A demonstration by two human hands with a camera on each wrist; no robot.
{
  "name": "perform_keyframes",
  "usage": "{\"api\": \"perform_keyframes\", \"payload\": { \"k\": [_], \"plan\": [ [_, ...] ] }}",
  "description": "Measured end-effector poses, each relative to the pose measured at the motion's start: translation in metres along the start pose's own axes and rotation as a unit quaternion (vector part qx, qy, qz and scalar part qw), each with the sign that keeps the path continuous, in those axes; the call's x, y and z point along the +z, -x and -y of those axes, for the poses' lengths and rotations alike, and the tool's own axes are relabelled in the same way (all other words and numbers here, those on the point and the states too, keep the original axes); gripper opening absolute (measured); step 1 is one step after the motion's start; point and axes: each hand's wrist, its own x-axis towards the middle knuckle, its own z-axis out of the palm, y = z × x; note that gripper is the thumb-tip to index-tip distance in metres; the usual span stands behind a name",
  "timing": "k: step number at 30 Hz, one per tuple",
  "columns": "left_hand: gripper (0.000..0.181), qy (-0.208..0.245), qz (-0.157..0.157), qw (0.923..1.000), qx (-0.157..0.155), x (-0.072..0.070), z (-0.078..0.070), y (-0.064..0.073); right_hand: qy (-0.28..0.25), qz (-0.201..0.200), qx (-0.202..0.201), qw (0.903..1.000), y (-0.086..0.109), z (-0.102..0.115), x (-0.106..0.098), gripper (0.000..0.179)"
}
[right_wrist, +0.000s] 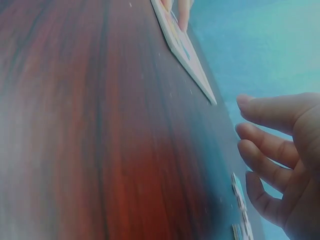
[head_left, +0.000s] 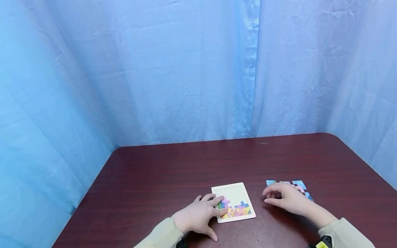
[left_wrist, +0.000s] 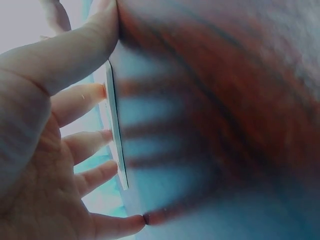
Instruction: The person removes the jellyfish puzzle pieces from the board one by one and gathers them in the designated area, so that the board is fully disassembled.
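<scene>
Two hands (head_left: 198, 214) (head_left: 289, 198), one tray (head_left: 234, 193), one table (head_left: 173, 168) and at least four loose pieces (head_left: 299, 184) show.

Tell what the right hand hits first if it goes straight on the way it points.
Likely the tray, at its right edge, past a strip of table. The right hand looks raised, so it could pass over; exact height is unclear.
</scene>
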Motion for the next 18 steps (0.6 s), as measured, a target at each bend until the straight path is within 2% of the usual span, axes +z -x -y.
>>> {"api": "perform_keyframes", "payload": {
  "k": [7, 12, 18],
  "plan": [
    [0.080, -0.012, -0.009, 0.9998, -0.011, 0.003, 0.000, -0.001, -0.023, 0.028, 0.024, 0.9991, -0.010, 0.011, 0.012, 0.007],
    [0.081, 0.006, 0.000, 0.9997, -0.024, 0.004, 0.001, -0.001, -0.034, 0.050, 0.029, 0.9977, -0.020, 0.019, 0.022, 0.007],
    [0.080, 0.014, 0.009, 0.9995, -0.026, 0.002, 0.001, -0.001, -0.028, 0.040, 0.003, 0.9988, -0.035, 0.028, 0.036, 0.011]
  ]
}}
